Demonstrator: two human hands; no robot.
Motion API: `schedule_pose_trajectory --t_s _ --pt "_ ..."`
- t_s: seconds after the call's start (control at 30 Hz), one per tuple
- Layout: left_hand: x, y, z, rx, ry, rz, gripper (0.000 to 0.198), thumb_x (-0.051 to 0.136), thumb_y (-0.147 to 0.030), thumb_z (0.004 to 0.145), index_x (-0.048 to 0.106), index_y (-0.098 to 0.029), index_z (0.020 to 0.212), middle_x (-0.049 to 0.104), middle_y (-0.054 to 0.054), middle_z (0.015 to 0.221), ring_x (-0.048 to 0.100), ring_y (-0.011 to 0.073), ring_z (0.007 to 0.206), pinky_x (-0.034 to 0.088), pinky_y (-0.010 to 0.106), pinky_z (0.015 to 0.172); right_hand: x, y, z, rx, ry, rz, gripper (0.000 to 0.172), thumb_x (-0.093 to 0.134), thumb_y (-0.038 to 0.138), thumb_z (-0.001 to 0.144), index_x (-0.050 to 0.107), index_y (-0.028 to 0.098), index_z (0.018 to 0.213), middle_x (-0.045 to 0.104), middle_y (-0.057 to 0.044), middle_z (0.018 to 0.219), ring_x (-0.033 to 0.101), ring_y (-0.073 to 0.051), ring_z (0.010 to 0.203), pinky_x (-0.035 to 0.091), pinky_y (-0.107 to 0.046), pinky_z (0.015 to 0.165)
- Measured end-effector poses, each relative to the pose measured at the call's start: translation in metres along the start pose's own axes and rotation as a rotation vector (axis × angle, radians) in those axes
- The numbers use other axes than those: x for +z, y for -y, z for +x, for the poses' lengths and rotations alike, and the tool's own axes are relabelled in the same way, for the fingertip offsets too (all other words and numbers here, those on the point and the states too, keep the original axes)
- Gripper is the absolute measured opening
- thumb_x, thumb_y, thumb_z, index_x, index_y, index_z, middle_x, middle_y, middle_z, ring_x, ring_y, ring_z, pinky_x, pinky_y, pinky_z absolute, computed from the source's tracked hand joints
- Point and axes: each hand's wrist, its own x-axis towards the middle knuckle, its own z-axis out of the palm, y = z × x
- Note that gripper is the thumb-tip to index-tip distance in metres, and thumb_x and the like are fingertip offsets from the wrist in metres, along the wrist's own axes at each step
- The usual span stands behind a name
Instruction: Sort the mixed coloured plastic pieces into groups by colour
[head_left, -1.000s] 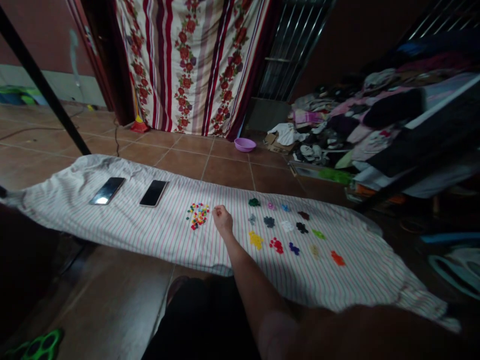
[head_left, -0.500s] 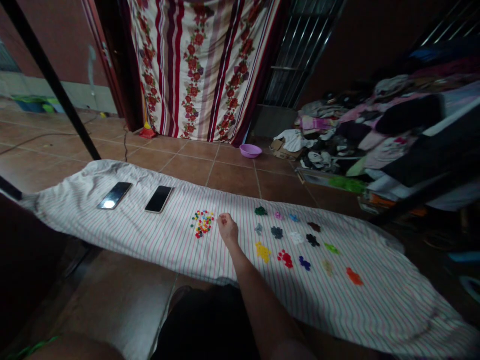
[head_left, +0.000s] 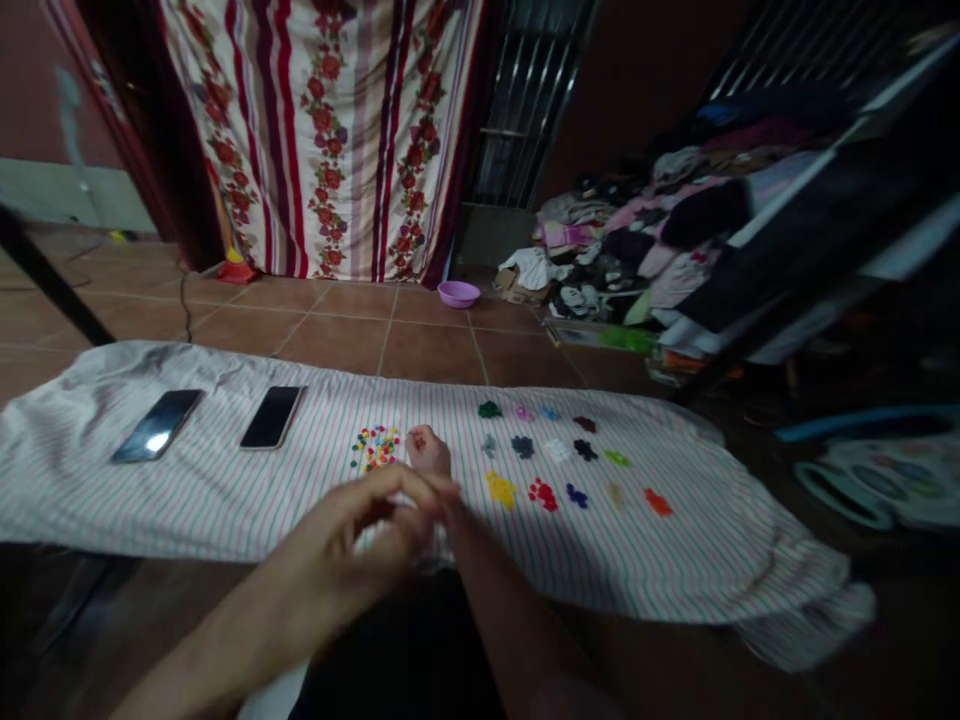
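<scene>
My right hand (head_left: 427, 450) rests as a closed fist on a striped cloth (head_left: 225, 490) spread over the floor, just right of a mixed pile of small coloured pieces (head_left: 375, 447). What the fist holds is hidden. My left hand (head_left: 360, 540) hovers low in front, a little blurred, with its fingers curled and pinched together against my right wrist. To the right of the fist lie several small heaps sorted by colour, among them yellow (head_left: 500, 489), red (head_left: 543, 493), dark green (head_left: 489, 409) and orange (head_left: 657, 501).
Two phones (head_left: 157, 425) (head_left: 271, 416) lie face up on the cloth's left part. Beyond it are a tiled floor, a purple bowl (head_left: 458, 293), a flowered curtain (head_left: 330, 130) and a heap of clothes (head_left: 637, 250) at the right. A black pole (head_left: 45, 280) slants at the far left.
My left hand has come into view from below and reached my right wrist. The right fist stays beside the mixed pile. The camera has turned slightly right.
</scene>
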Motion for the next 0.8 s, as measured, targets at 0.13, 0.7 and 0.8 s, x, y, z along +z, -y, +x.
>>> schedule_pose_trajectory --t_s 0.13,0.7,0.8 --pt "0.01 0.059 0.083 0.007 -0.316 0.465 0.031 0.043 -0.029 0.085 0.065 -0.015 0.102 0.065 0.013 0.115 0.053 0.0294 0.123 0.042 0.049 0.106 0.0 0.001 0.002 0.027 0.015 0.011 0.013 0.053 0.029 0.084 0.064 0.024 0.09 0.072 0.002 0.079 0.067 -0.015 0.075 0.047 -0.022 0.069" --pt "0.028 0.148 0.084 0.022 -0.39 1.147 0.031 0.036 -0.023 0.09 0.058 -0.01 0.107 0.057 0.02 0.125 0.049 0.0321 0.124 0.039 0.044 0.099 -0.003 0.002 0.01 0.011 0.12 0.104 0.02 0.056 0.016 0.08 0.066 0.025 0.095 0.072 0.003 0.086 0.068 -0.013 0.081 0.051 -0.022 0.074" --pt "0.029 0.146 0.084 0.022 -0.378 1.165 0.03 0.035 -0.025 0.09 0.058 -0.011 0.105 0.058 0.019 0.119 0.051 0.0314 0.12 0.04 0.043 0.096 -0.013 0.003 0.018 0.02 0.099 0.095 0.017 0.058 0.021 0.081 0.067 0.027 0.094 0.072 0.004 0.085 0.068 -0.013 0.082 0.051 -0.023 0.074"
